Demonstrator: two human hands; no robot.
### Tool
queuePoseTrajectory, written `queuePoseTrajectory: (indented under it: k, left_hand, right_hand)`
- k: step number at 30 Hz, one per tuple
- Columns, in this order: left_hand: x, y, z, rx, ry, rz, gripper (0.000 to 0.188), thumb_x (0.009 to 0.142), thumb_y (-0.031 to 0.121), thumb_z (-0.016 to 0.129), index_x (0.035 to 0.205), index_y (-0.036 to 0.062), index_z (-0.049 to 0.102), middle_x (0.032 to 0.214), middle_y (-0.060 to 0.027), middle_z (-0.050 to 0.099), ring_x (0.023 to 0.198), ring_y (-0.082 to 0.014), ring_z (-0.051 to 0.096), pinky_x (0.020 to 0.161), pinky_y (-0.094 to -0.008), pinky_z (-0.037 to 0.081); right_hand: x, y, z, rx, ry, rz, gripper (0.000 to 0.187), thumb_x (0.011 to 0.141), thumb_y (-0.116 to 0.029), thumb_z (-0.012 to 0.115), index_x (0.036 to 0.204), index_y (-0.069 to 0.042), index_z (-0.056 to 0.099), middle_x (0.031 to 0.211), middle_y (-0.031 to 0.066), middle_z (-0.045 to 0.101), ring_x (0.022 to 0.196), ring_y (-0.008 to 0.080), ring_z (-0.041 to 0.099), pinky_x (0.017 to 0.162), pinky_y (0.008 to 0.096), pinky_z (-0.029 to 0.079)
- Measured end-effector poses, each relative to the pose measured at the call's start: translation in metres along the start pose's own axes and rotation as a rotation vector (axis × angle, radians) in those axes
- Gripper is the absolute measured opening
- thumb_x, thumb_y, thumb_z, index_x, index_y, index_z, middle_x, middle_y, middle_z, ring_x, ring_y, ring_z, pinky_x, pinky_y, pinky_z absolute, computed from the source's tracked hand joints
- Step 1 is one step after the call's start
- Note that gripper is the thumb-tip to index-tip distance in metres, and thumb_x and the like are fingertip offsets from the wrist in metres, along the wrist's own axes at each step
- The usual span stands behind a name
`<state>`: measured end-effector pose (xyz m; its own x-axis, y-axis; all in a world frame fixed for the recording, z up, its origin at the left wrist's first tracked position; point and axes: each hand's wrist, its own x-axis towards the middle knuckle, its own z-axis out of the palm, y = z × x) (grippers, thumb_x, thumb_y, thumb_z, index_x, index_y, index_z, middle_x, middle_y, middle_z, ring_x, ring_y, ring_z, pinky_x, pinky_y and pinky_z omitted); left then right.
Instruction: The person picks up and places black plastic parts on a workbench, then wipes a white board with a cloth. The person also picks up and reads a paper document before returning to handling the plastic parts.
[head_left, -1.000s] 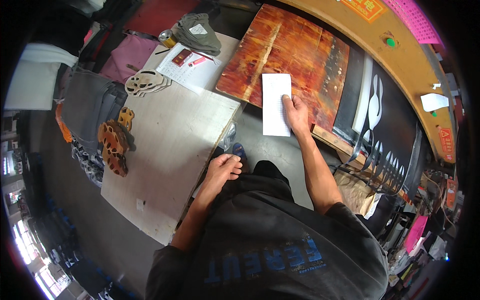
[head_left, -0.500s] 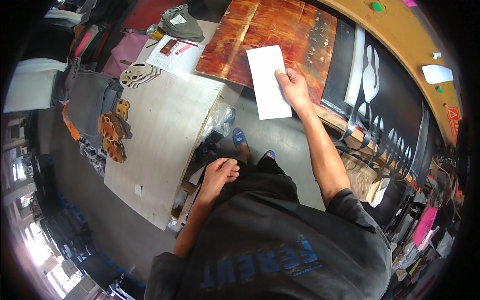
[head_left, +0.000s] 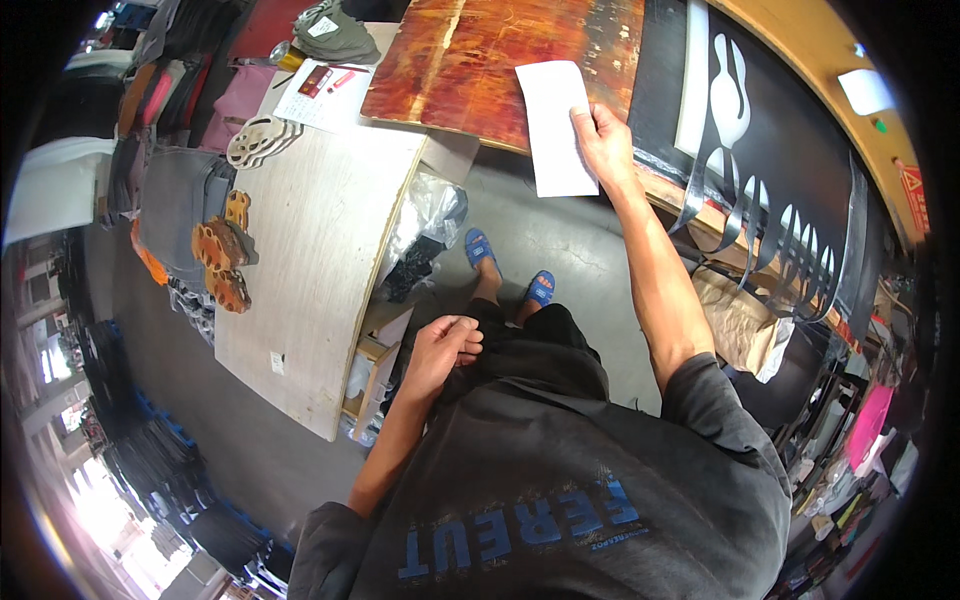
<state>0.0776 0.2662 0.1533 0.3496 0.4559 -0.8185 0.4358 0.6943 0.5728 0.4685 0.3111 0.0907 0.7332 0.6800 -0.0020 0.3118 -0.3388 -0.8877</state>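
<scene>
My right hand [head_left: 608, 150] grips the right edge of a plain white sheet [head_left: 550, 130], with the thumb on top. It looks like stiff paper or thin card, and hangs partly over the front edge of a reddish-brown stained board [head_left: 455, 75]. In front of my body, my left hand [head_left: 445, 352] is curled into a loose fist, and no object shows in it. To the right of the sheet, dark strips with white loop-shaped pieces [head_left: 729, 105] lie on a black surface and bend over its edge.
On the left, a pale wooden table [head_left: 320, 230] bears brown cut-out pieces [head_left: 222, 250], beige cut-out pieces [head_left: 262, 140], written paper [head_left: 315, 105] and a dark green stack [head_left: 337, 35]. Under the right bench sits a brown paper bag [head_left: 735, 320]. Clear plastic [head_left: 430, 205] hangs below the table.
My right hand and the white sheet have moved slightly up and to the right. The view has shifted, so the tables sit a little further left. My left hand stays curled.
</scene>
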Motion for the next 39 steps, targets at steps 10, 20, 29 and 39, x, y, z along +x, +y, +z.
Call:
queuePoseTrajectory:
  k: [10,20,29,39]
  left_hand:
    - [0.004,-0.006,0.010,0.041,-0.050,-0.040,0.029,0.104,0.030,0.061,0.115,0.0033,0.067,0.099,-0.0064,0.071,0.085,-0.0131,0.067,0.075,-0.0290,0.056]
    - [0.007,-0.003,0.006,0.022,-0.031,-0.022,0.030,0.103,0.030,0.061,0.116,0.0035,0.066,0.099,-0.0062,0.071,0.085,-0.0134,0.067,0.076,-0.0301,0.057]
    - [0.017,0.015,-0.004,-0.028,-0.023,0.022,0.029,0.101,0.031,0.065,0.112,0.0042,0.068,0.098,-0.0063,0.072,0.084,-0.0134,0.069,0.074,-0.0288,0.057]
    - [0.094,0.096,-0.028,0.060,-0.189,0.071,0.029,0.103,0.030,0.061,0.114,0.0039,0.067,0.097,-0.0070,0.071,0.080,-0.0140,0.069,0.071,-0.0293,0.058]
  right_hand:
    - [-0.001,0.001,0.003,0.027,0.032,0.006,0.044,0.099,-0.045,0.062,0.109,-0.004,0.072,0.088,0.0177,0.074,0.084,0.0280,0.072,0.078,0.0400,0.054]
    - [0.002,0.008,0.006,0.093,0.056,0.023,0.042,0.099,-0.042,0.063,0.106,-0.002,0.073,0.085,0.0143,0.074,0.079,0.0204,0.070,0.076,0.0370,0.054]
    - [0.008,0.024,0.007,0.143,0.038,-0.010,0.023,0.100,-0.022,0.062,0.104,0.000,0.070,0.086,0.0007,0.066,0.079,0.0103,0.058,0.075,0.0306,0.051]
    - [0.011,0.021,0.002,0.334,0.043,0.183,0.029,0.096,-0.023,0.056,0.105,0.000,0.072,0.086,0.0072,0.072,0.081,0.0143,0.065,0.078,0.0326,0.052]
